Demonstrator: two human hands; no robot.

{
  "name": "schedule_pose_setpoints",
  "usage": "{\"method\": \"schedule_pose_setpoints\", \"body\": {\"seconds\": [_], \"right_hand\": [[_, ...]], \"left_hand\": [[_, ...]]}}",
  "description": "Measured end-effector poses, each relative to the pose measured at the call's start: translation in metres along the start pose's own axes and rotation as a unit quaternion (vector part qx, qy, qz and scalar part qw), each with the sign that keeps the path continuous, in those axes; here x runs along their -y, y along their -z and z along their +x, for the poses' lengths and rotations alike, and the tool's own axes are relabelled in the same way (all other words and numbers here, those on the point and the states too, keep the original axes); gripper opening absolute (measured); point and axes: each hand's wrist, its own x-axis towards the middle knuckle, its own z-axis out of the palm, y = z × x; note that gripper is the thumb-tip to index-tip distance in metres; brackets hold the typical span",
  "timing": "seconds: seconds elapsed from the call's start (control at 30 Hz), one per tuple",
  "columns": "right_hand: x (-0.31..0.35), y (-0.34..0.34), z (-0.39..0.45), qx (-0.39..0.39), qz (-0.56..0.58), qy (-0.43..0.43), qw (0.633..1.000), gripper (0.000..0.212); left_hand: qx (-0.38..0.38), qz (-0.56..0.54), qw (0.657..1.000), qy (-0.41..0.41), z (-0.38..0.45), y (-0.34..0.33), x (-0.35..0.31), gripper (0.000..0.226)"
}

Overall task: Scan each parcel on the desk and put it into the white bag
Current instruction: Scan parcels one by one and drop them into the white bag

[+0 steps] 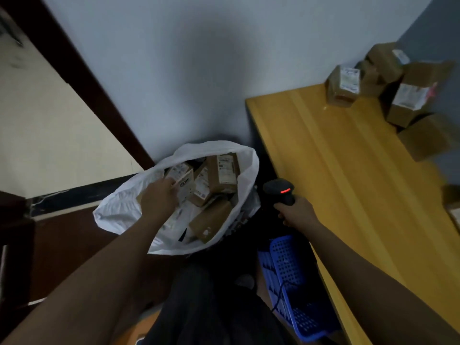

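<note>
The white bag [117,212] stands open on the floor left of the desk, holding several cardboard parcels. My left hand [158,197] is inside its mouth, fingers on a small box with a white label [185,186]; whether it still grips the box is unclear. My right hand [296,212] holds a black barcode scanner [280,190] with a red light on, beside the desk's left edge. Several brown parcels [408,98] with white labels sit piled at the far right of the yellow wooden desk [348,175].
A blue perforated plastic basket [291,277] stands on the floor beside the desk, under my right arm. A grey wall is behind the bag, and a dark door frame [82,78] runs along the left. Another parcel [453,202] pokes in at the right edge.
</note>
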Motion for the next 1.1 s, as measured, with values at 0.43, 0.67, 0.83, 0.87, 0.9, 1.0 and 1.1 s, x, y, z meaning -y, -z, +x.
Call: {"method": "schedule_pose_setpoints", "body": {"seconds": [0.43,0.67,0.83,0.87,0.9,1.0,1.1], "right_hand": [[0.002,-0.033,0.029,-0.076,0.017,-0.079,0.994,0.015],[-0.005,-0.019,0.017,-0.121,0.072,-0.122,0.982,0.013],[-0.023,0.025,0.001,-0.178,0.136,-0.143,0.964,0.015],[-0.026,0.034,-0.001,-0.184,0.144,-0.142,0.962,0.012],[-0.031,0.048,-0.002,-0.196,0.152,-0.142,0.958,0.009],[-0.050,0.099,0.003,-0.231,0.167,-0.137,0.949,0.010],[-0.069,0.156,0.016,-0.268,0.188,-0.134,0.935,0.009]], "left_hand": [[0.240,0.165,0.937,-0.191,0.076,-0.050,-0.020,0.043],[0.275,-0.001,0.919,-0.281,0.084,-0.031,-0.076,0.028],[0.265,-0.046,0.903,-0.336,0.093,-0.020,-0.170,0.024],[0.273,-0.050,0.899,-0.338,0.095,-0.020,-0.189,0.024],[0.276,-0.051,0.894,-0.350,0.098,-0.025,-0.214,0.025],[0.287,-0.036,0.891,-0.351,0.100,-0.042,-0.295,0.029],[0.278,-0.050,0.896,-0.341,0.103,-0.067,-0.380,0.028]]}}
